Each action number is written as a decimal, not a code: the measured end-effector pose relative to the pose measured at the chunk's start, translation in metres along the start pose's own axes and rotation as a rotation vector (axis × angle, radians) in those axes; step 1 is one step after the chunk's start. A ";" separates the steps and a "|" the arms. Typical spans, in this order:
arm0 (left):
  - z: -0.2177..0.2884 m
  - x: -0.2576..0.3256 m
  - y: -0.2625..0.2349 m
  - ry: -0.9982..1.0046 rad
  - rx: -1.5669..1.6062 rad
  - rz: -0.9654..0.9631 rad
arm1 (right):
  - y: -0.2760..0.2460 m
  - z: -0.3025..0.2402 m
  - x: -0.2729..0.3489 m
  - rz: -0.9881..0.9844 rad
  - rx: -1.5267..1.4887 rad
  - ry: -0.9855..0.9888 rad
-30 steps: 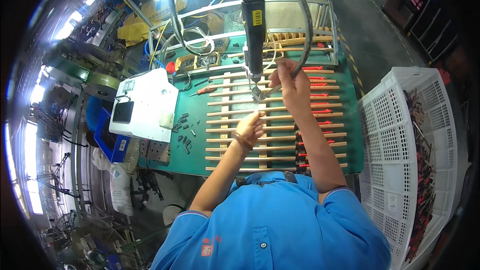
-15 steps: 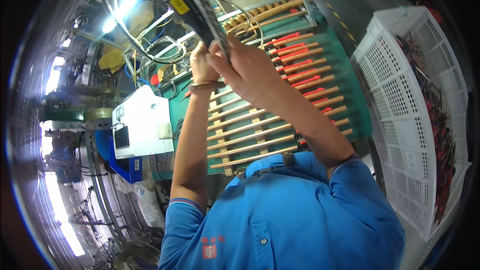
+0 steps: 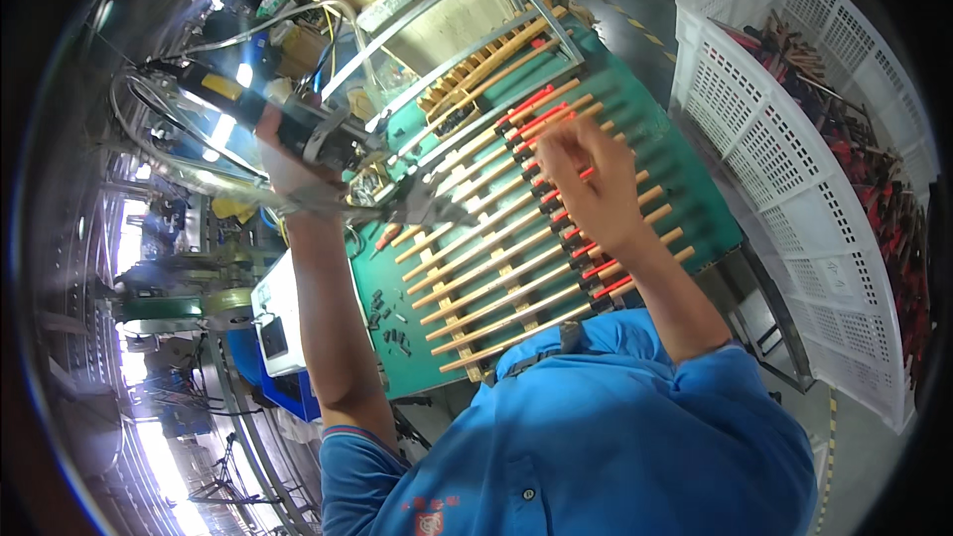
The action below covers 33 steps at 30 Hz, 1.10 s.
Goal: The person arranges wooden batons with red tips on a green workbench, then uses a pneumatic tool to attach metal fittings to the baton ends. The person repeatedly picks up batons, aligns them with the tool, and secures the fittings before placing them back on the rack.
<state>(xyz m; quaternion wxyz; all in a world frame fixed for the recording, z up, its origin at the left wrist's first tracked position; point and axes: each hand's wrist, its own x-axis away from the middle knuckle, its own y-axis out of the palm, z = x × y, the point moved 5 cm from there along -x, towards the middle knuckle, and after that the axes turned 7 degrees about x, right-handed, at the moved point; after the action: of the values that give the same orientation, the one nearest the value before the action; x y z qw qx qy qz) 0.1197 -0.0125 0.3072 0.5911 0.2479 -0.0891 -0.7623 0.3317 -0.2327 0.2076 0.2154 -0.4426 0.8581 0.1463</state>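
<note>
My left hand (image 3: pixel 290 174) is wrapped round a long black handheld power tool (image 3: pixel 268 124) with a yellow label and a cable. The tool is tilted, and its lower end and the metallic part near it are blurred. My right hand (image 3: pixel 594 174), fingers curled, is over a row of wood-coloured rods (image 3: pixel 496 293) with black-and-red fittings (image 3: pixel 608 268). Whatever is between its fingers is hidden. The rods lie side by side across wooden slotted strips (image 3: pixel 452 323) on a green tabletop (image 3: pixel 685 189).
Small black pieces (image 3: pixel 389 328) are scattered on the tabletop's left. Beside it are a white machine (image 3: pixel 281 313) and a blue bin (image 3: pixel 303 399). A notched wooden rack (image 3: pixel 486 60) sits at the back. A tall white perforated basket (image 3: pixel 794 199) full of similar red-and-black pieces stands right.
My hands were together up at the tool; they are now apart. The left has swung the tool left, and the right has come down over the rods. The view has shifted.
</note>
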 end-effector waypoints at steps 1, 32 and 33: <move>0.014 0.002 0.000 -0.014 -0.014 0.063 | 0.000 0.002 0.010 -0.009 -0.014 0.029; 0.023 -0.019 0.081 -0.240 -0.086 0.140 | 0.001 -0.055 -0.015 -0.059 0.072 -0.177; 0.023 -0.020 0.080 -0.221 -0.078 0.141 | 0.002 -0.054 -0.016 -0.073 0.027 -0.164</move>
<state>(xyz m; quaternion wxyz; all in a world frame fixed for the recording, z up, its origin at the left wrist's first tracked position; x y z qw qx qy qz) 0.1806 -0.0204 0.3666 0.6391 0.1326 -0.1411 -0.7443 0.3257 -0.2442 0.2623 0.2959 -0.4570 0.8229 0.1623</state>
